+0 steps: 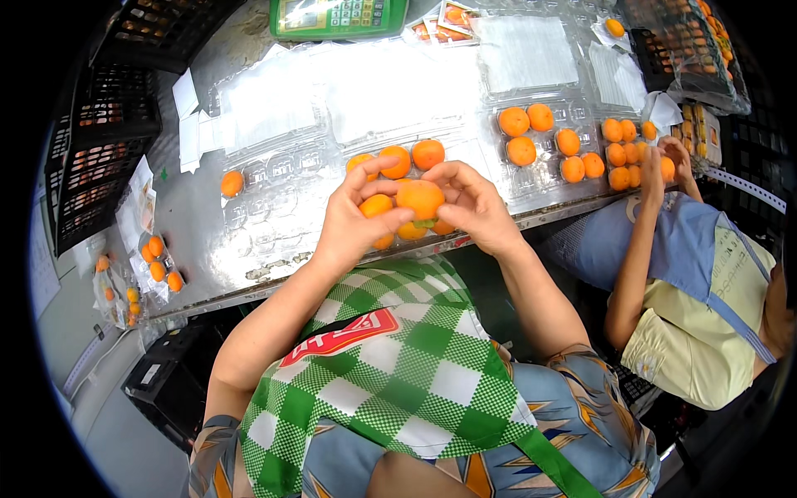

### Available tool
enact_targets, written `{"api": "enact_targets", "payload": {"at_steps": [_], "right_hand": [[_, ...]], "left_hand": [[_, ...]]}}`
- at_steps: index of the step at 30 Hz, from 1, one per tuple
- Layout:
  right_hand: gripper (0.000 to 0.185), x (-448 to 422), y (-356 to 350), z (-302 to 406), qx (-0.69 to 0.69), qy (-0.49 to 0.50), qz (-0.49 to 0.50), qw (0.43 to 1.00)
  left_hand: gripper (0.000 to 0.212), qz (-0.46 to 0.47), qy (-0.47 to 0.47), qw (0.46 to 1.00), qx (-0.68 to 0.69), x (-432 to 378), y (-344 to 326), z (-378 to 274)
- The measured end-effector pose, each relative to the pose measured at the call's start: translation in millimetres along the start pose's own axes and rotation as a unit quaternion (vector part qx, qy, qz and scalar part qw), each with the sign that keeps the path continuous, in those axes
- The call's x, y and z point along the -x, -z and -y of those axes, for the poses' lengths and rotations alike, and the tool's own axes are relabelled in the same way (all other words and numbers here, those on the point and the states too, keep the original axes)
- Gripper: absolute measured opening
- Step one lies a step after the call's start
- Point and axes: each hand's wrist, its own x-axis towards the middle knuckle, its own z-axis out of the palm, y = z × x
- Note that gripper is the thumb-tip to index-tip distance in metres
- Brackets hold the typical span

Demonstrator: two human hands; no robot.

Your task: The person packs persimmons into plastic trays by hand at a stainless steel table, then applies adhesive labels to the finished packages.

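Between the fingertips of my left hand [358, 215] and my right hand [471, 202] is an orange persimmon [420, 198], its green calyx turned down toward me. Both hands touch it above a clear plastic clamshell tray at the table edge. Other persimmons sit in that tray, among them one at the back right [428, 154] and another in the back middle [395, 162]; my hands and the held fruit partly cover the rest. On the left, an open clear clamshell tray [274, 199] has a single persimmon [232, 183] in its corner cup.
Right of me, a co-worker's hands [654, 171] hold a persimmon over a filled tray. A part-filled tray [579, 115] lies between us. Black crates [103, 155] stand at the left, another [654, 56] at far right. A green scale [336, 18] sits at the back.
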Motion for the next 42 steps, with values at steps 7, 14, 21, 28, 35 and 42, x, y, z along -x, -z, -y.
{"api": "enact_targets", "payload": {"at_steps": [7,14,21,28,35,42], "right_hand": [[0.064,-0.2,-2.4,-4.2,0.026,0.151,-0.005,0.988],[0.073,0.2,-17.2,3.3,0.046,0.123,-0.007,0.991],[0.065,4.4,-18.4,1.4,0.329,0.151,-0.102,0.927],[0.057,2.8,-16.6,0.4,0.296,0.21,-0.107,0.926],[0.061,4.4,-17.1,6.5,0.304,0.201,-0.068,0.929],[0.059,5.6,-24.0,5.6,0.166,0.197,-0.055,0.965]], "left_hand": [[0.048,-0.047,-0.164,0.975,-0.141,2.7,-8.4,-4.9],[0.034,0.115,0.258,0.931,0.232,-2.4,2.4,-8.9],[0.03,0.037,0.146,0.972,0.182,-0.3,-6.3,-3.9],[0.032,-0.001,0.173,0.964,0.201,0.4,-4.8,-0.5],[0.041,0.072,0.221,0.952,0.2,-0.2,-2.6,-2.7],[0.048,0.056,0.118,0.977,0.169,2.2,-5.0,0.0]]}}
